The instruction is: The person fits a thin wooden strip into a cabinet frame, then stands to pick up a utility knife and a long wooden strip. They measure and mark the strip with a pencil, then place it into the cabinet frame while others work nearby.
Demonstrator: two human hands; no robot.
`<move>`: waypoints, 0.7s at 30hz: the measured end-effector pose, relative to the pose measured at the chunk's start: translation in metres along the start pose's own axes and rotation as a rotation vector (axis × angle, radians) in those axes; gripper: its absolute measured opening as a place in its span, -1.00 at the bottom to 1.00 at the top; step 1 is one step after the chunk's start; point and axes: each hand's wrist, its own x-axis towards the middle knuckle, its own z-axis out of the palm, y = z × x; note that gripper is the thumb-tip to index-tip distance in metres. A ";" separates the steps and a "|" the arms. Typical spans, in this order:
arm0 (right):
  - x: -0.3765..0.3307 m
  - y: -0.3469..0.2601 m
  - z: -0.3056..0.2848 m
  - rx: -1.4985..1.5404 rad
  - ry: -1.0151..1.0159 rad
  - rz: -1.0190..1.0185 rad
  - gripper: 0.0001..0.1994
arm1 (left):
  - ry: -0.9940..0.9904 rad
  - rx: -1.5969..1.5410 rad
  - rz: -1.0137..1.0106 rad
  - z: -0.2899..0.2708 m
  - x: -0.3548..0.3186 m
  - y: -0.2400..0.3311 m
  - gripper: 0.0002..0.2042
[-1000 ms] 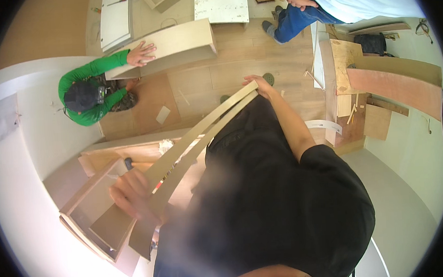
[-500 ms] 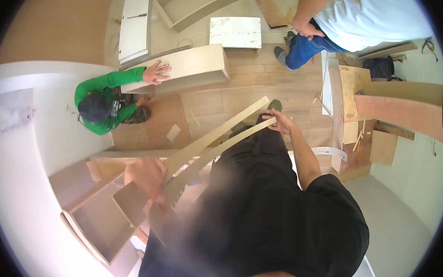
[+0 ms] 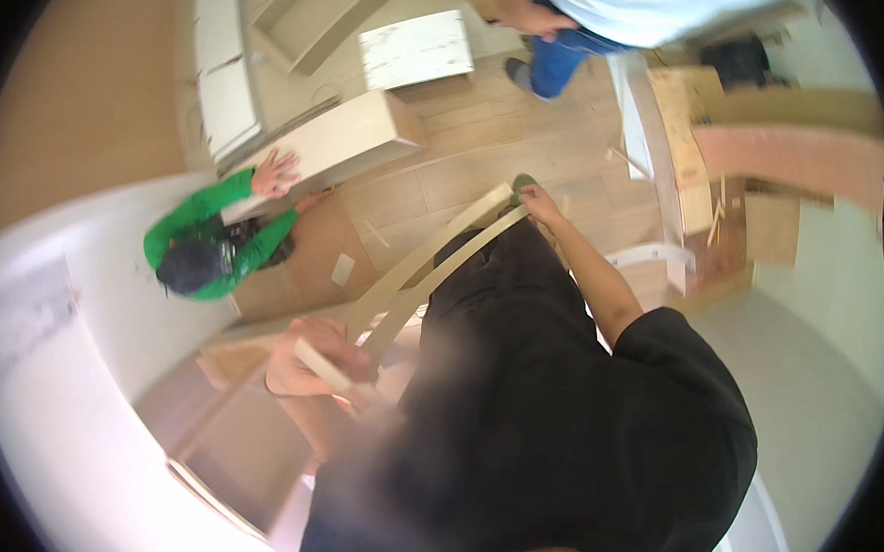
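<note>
A room mid-fit-out (plank floor point(image 3: 495, 143) underfoot): a bare wooden box point(image 3: 340, 136), loose board point(image 3: 786, 163) and offcut point(image 3: 343, 269).

Pretty basic getup tbh: black T-shirt point(image 3: 590, 438) with a loose short right sleeve point(image 3: 660, 340), dark pants point(image 3: 502, 278), and a green shoe point(image 3: 523, 182) with a rounded toe.

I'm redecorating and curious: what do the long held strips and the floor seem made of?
The long strips look like wood or board, beige and matt, judging by their plain, flat faces; which kind is unclear. The floor seems wood or wood-look laminate, brown with low sheen: plank seams and streaky tones show.
</note>
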 end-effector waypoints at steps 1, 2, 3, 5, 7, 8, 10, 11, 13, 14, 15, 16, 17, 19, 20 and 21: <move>-0.001 0.008 -0.008 -0.056 0.042 -0.068 -0.63 | -0.030 0.027 -0.079 0.000 0.008 -0.006 -0.65; -0.010 0.021 -0.018 -0.122 0.106 -0.034 -0.63 | 0.064 0.064 -0.278 0.006 0.013 -0.007 -0.51; -0.023 0.034 -0.032 0.092 0.073 -0.032 -0.62 | 0.111 0.015 -0.393 0.009 0.021 -0.013 -0.49; -0.055 0.065 -0.074 0.512 0.016 0.057 -0.61 | 0.169 -0.065 -0.621 0.013 0.041 -0.032 -0.44; -0.101 0.107 -0.117 0.750 0.119 -0.018 -0.59 | 0.171 -0.069 -0.789 0.020 0.061 -0.049 -0.46; -0.125 0.132 -0.133 0.859 0.322 -0.045 -0.59 | -0.104 0.074 -0.672 0.011 0.080 -0.064 -0.46; -0.176 0.191 -0.149 1.080 0.722 -0.119 -0.58 | -0.272 0.111 -0.735 0.008 0.102 -0.083 -0.46; -0.204 0.223 -0.148 1.189 0.942 -0.097 -0.58 | -0.360 0.132 -0.761 0.006 0.111 -0.093 -0.45; -0.251 0.278 -0.123 1.397 1.193 -0.041 -0.56 | -0.461 0.143 -0.759 0.004 0.127 -0.111 -0.46; -0.268 0.303 -0.104 1.438 1.250 -0.019 -0.57 | -0.420 0.072 -0.911 0.004 0.134 -0.112 -0.49; -0.284 0.328 -0.077 1.481 1.314 0.027 -0.57 | -0.396 0.126 -0.929 0.009 0.139 -0.120 -0.46; -0.297 0.350 -0.043 1.523 1.369 0.082 -0.57 | -0.376 0.113 -0.902 0.014 0.141 -0.126 -0.43; -0.301 0.368 -0.006 1.513 1.405 0.129 -0.59 | -0.351 0.105 -0.892 0.021 0.143 -0.129 -0.40; -0.297 0.400 0.063 1.670 1.382 0.397 -0.65 | -0.394 0.191 -0.882 0.032 0.149 -0.135 -0.43; -0.287 0.410 0.095 1.687 1.332 0.504 -0.70 | -0.399 0.195 -0.878 0.037 0.151 -0.136 -0.45; -0.273 0.415 0.130 1.673 1.294 0.630 -0.74 | -0.397 0.200 -0.871 0.040 0.151 -0.138 -0.47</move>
